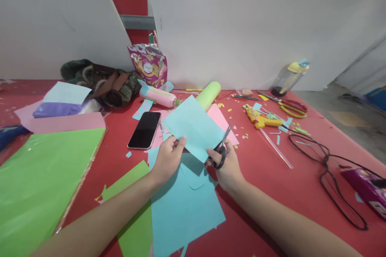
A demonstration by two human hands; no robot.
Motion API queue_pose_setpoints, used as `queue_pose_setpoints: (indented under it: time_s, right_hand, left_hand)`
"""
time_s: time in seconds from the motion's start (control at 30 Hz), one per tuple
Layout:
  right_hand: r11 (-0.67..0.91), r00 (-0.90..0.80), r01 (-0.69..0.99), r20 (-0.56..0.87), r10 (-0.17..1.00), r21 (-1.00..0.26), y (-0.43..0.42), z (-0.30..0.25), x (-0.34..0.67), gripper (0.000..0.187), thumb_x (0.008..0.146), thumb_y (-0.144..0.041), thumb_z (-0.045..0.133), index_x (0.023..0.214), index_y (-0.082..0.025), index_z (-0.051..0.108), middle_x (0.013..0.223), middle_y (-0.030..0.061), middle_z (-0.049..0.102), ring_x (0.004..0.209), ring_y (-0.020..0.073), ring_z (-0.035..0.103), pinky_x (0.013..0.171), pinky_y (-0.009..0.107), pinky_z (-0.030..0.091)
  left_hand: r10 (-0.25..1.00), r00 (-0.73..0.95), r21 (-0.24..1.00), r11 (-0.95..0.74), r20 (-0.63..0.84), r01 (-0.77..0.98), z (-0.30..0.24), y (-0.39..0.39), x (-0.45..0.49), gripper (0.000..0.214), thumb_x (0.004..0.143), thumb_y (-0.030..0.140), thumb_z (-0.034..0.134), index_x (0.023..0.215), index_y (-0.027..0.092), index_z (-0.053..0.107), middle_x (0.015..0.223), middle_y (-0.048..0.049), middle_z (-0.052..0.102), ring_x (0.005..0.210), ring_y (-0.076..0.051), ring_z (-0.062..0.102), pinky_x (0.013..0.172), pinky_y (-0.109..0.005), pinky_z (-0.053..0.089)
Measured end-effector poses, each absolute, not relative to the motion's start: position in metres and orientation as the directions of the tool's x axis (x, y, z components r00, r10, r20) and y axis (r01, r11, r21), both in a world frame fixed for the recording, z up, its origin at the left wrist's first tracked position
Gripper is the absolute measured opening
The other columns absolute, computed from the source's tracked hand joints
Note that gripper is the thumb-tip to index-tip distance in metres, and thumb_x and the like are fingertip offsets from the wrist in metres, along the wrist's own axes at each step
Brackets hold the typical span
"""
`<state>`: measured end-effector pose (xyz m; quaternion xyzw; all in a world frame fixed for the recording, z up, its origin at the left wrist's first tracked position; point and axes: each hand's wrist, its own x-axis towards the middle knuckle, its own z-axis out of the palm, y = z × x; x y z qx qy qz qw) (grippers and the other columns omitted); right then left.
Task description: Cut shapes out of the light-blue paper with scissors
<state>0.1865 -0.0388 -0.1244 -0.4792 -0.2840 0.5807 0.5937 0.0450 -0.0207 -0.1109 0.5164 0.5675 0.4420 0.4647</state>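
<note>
A square of light blue paper [193, 122] is held up in front of me. My left hand [169, 154] pinches its lower left edge between thumb and fingers. At its right corner, my right hand [227, 164] grips black-handled scissors [222, 154], blades pointing up and away, with the thumb also against the paper. Beneath both hands lies a larger blue sheet [187, 213] with a cut in its upper part. A green sheet [137, 229] sticks out from under its left side. Left of the raised square rests a black-screened phone [144, 129].
Paper scraps litter the red table [256, 209]. A yellow glue gun [261, 119], its black cord [324, 164], large scissors [291, 106] and a bottle [291, 78] occupy the right. At the back are a pink paper roll [158, 96], green roll [208, 95] and snack bag [149, 64]. Green paper pack [45, 180] lies left.
</note>
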Motion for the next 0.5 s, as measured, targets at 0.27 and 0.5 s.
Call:
queue_pose_setpoints:
  time_s: [0.27, 0.5]
  right_hand:
    - [-0.112, 0.188, -0.412, -0.204, 0.961, -0.904, -0.0381, -0.1242, 0.1862, 0.035, 0.059, -0.015, 0.066, 0.079, -0.022, 0.038, 0.05, -0.0132, 0.052, 0.033, 0.0033, 0.046, 0.035, 0.015, 0.04]
    - [-0.11, 0.17, -0.374, -0.185, 0.968, -0.921, -0.0408, -0.1267, 0.1844, 0.036, 0.061, -0.018, 0.067, 0.082, -0.023, 0.039, 0.052, -0.0127, 0.053, 0.036, 0.004, 0.048, 0.037, 0.016, 0.043]
  left_hand:
    - [0.998, -0.031, 0.991, -0.045, 0.05, 0.125, -0.1082, -0.0246, 0.047, 0.026, 0.072, 0.028, 0.053, 0.084, 0.024, 0.03, 0.064, 0.0094, 0.036, 0.042, -0.004, 0.038, 0.041, -0.016, 0.031]
    - [0.982, 0.189, 0.94, -0.069, 0.005, 0.334, -0.1062, -0.0256, 0.0473, 0.016, 0.072, 0.027, 0.05, 0.084, 0.016, 0.055, 0.047, 0.009, 0.035, 0.037, -0.007, 0.028, 0.037, -0.019, 0.024]
